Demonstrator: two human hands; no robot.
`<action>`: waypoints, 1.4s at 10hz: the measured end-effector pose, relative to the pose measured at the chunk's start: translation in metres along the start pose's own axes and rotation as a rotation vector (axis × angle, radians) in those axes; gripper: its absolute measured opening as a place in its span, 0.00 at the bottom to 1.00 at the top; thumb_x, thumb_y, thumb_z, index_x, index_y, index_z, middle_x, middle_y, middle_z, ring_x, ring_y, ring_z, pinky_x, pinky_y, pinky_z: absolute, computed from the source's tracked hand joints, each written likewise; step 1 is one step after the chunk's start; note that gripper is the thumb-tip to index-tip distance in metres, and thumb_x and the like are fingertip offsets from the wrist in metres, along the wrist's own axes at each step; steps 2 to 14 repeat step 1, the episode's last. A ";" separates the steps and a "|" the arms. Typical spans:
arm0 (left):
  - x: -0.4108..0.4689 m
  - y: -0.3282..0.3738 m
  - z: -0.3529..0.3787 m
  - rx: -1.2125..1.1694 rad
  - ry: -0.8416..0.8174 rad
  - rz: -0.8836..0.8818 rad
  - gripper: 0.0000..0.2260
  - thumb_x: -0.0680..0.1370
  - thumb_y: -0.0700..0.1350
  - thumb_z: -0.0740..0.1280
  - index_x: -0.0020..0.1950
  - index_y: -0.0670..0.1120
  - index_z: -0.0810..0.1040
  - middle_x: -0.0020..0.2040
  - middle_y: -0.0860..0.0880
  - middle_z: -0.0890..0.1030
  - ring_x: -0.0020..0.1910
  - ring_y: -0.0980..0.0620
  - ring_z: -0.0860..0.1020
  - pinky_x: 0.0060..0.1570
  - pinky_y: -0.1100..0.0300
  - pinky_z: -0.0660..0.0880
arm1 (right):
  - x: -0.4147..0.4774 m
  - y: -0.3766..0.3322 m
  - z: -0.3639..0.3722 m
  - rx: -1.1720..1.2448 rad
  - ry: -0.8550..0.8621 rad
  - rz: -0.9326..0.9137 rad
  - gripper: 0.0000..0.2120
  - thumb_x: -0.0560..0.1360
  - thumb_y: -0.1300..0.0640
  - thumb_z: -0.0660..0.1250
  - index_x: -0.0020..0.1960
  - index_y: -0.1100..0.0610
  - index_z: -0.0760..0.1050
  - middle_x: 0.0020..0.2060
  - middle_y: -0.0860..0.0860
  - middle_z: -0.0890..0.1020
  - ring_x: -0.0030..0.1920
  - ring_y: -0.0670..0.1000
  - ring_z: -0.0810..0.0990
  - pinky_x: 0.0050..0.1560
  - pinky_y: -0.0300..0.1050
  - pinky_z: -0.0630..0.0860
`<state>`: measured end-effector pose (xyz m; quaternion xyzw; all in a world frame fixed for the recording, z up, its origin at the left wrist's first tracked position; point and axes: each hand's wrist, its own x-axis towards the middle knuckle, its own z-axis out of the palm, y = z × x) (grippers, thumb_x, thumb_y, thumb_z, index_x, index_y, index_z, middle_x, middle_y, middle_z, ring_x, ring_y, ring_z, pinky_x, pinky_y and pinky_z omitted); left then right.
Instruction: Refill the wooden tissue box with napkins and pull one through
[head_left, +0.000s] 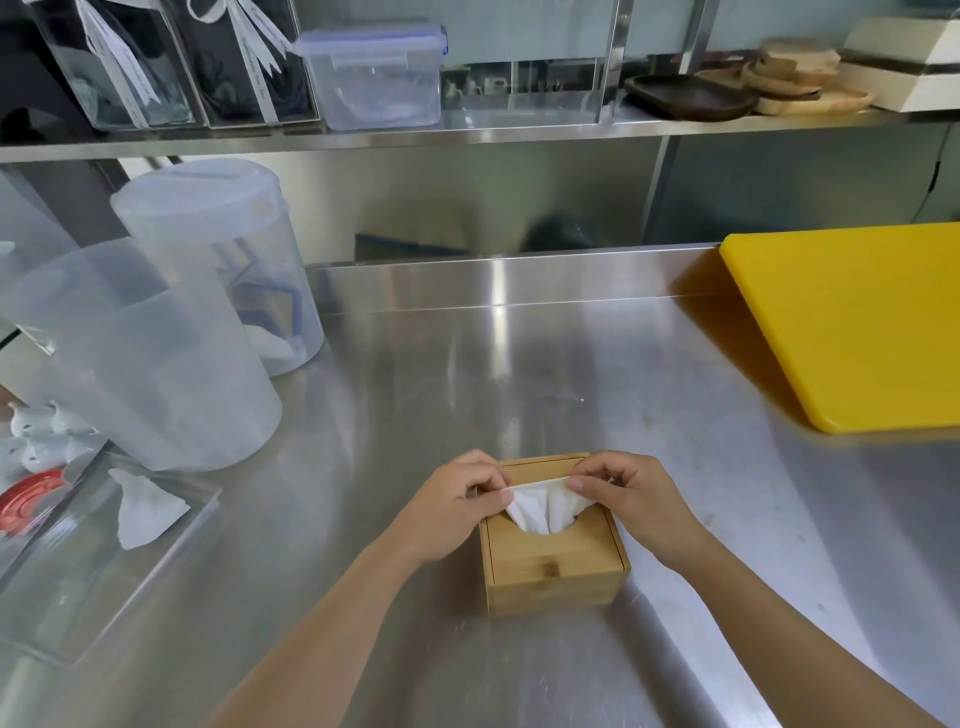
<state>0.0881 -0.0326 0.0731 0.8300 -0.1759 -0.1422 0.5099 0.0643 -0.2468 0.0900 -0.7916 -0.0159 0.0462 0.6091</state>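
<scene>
A square wooden tissue box (556, 569) stands on the steel counter near the front edge, its lid closed. A white napkin (543, 506) comes up through the round hole in the lid and fans out above it. My left hand (457, 506) pinches the napkin's left upper corner between thumb and fingers. My right hand (628, 493) pinches its right upper corner. Both hands hover just above the box top, with the napkin stretched between them. What lies inside the box is hidden.
Two large clear plastic pitchers (171, 358) stand at the left, with a clear tray (104, 561) holding a white napkin in front of them. A yellow cutting board (857, 322) lies at the right. Containers and wooden plates (753, 83) sit on the shelf above.
</scene>
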 end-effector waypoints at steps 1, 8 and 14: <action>-0.003 0.001 -0.002 -0.083 0.084 0.000 0.09 0.71 0.47 0.67 0.31 0.54 0.77 0.42 0.53 0.79 0.42 0.54 0.76 0.48 0.59 0.70 | -0.002 -0.002 0.003 -0.143 0.019 -0.061 0.10 0.73 0.63 0.67 0.38 0.51 0.78 0.36 0.53 0.80 0.34 0.36 0.74 0.37 0.26 0.69; -0.003 0.001 -0.002 -0.083 0.084 0.000 0.09 0.71 0.47 0.67 0.31 0.54 0.77 0.42 0.53 0.79 0.42 0.54 0.76 0.48 0.59 0.70 | -0.002 -0.002 0.003 -0.143 0.019 -0.061 0.10 0.73 0.63 0.67 0.38 0.51 0.78 0.36 0.53 0.80 0.34 0.36 0.74 0.37 0.26 0.69; -0.003 0.001 -0.002 -0.083 0.084 0.000 0.09 0.71 0.47 0.67 0.31 0.54 0.77 0.42 0.53 0.79 0.42 0.54 0.76 0.48 0.59 0.70 | -0.002 -0.002 0.003 -0.143 0.019 -0.061 0.10 0.73 0.63 0.67 0.38 0.51 0.78 0.36 0.53 0.80 0.34 0.36 0.74 0.37 0.26 0.69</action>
